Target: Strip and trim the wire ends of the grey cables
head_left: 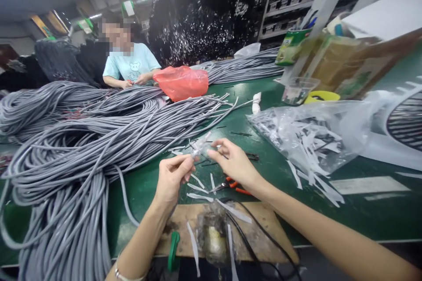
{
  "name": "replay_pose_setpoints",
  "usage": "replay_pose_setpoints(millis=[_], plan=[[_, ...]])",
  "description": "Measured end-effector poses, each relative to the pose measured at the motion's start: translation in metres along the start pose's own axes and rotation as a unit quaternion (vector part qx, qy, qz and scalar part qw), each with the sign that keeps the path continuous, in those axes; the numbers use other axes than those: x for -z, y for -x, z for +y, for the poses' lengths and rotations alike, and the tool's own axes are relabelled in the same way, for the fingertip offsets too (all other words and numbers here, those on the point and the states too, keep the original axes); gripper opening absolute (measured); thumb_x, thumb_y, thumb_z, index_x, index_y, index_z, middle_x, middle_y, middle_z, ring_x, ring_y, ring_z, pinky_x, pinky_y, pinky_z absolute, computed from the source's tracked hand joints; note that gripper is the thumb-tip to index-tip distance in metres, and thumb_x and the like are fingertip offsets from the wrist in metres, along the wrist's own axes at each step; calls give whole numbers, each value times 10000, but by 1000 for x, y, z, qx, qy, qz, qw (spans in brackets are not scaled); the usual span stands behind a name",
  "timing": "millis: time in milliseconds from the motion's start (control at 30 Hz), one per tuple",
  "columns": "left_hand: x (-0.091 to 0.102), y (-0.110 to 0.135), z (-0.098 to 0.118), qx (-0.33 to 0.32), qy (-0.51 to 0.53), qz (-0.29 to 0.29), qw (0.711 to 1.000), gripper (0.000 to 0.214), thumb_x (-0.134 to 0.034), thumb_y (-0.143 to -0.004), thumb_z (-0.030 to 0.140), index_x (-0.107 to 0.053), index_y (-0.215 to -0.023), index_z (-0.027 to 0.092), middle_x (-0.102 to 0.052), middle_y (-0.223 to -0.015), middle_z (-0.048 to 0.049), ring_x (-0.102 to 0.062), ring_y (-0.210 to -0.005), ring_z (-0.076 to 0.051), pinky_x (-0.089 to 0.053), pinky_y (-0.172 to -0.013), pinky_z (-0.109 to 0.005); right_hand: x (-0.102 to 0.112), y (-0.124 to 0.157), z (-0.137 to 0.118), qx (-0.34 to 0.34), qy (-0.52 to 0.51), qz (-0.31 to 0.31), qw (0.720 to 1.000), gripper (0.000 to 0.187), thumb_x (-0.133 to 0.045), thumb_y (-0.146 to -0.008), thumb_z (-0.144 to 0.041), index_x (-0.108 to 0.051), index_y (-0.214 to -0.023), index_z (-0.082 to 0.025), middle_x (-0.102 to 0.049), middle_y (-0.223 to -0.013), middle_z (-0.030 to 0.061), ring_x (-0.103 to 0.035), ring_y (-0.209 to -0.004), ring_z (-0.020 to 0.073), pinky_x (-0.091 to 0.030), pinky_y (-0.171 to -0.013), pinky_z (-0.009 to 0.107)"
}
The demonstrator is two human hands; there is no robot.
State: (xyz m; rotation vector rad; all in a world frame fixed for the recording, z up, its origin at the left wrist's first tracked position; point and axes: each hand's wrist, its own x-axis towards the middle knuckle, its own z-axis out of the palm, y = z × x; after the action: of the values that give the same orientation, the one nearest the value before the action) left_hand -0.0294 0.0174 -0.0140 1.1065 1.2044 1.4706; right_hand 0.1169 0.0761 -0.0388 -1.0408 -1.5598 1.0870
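In the middle of the head view, my left hand [174, 175] is closed in a pinch, thumb against fingers, on a crumpled piece of clear plastic [200, 145]. My right hand [232, 160] is at the other side of this piece, with thumb and forefinger curled onto its edge. The plastic is blurred, so its exact shape does not show. Below the hands, several white strips [198, 188] lie scattered on the green table. Orange-handled pliers [239, 186] rest under my right wrist, partly hidden by it.
Bundles of grey cable [99, 140] cover the left side. A clear bag of white strips [310, 131] lies at right, before a fan [407, 118]. A wooden board [263, 228] with a small motor-like device [213, 237] sits at the front edge. Opposite, a person [132, 63] works near a red bag [183, 82].
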Motion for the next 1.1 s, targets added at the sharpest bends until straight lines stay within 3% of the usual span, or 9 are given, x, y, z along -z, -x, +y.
replay_pose_setpoints(millis=[133,233,433,667,867,1100], plan=[[4,1,0,-97,-77,40,991,186,-721,-633,318,-729,-687,141,-519,-510,8,-366,-439,-60,-281,-402,-190,-4,13,-8,112,82,-57,989,257,-464,-839,-321,-596,-687,-161,-595,-602,10,-502,-521,120,-389,-502,227],[3,4,-2,-133,-142,59,979,149,-701,-662,287,-736,-698,147,-549,-535,-8,-415,-488,-88,-311,-439,-207,-7,20,-14,147,79,-52,985,319,-443,-864,-316,-578,-621,-160,-542,-533,-4,-457,-475,110,-351,-450,214],[-1,8,-4,-169,-195,71,963,129,-681,-692,269,-739,-712,155,-563,-538,-8,-429,-489,-94,-313,-450,-213,-7,21,-14,139,40,-44,989,305,-461,-860,-339,-626,-690,-148,-596,-607,16,-491,-520,120,-382,-462,206],[-2,8,-2,-194,-223,74,952,116,-671,-711,262,-737,-715,166,-588,-548,-9,-444,-488,-93,-322,-446,-208,-5,23,-17,161,40,-47,985,299,-474,-861,-316,-610,-652,-150,-561,-555,-1,-440,-462,97,-335,-417,195],[-2,10,-2,-209,-251,91,941,121,-665,-713,264,-734,-712,165,-581,-536,-7,-443,-477,-94,-322,-430,-205,-4,23,-16,171,85,-31,981,282,-465,-864,-292,-620,-672,-155,-599,-586,13,-486,-492,113,-371,-452,207],[-2,9,-1,-216,-250,90,939,105,-665,-718,246,-734,-717,167,-591,-545,0,-450,-478,-87,-328,-435,-197,-4,23,-15,159,85,-33,983,295,-459,-863,-297,-587,-638,-155,-542,-539,-8,-432,-461,96,-341,-431,200]])
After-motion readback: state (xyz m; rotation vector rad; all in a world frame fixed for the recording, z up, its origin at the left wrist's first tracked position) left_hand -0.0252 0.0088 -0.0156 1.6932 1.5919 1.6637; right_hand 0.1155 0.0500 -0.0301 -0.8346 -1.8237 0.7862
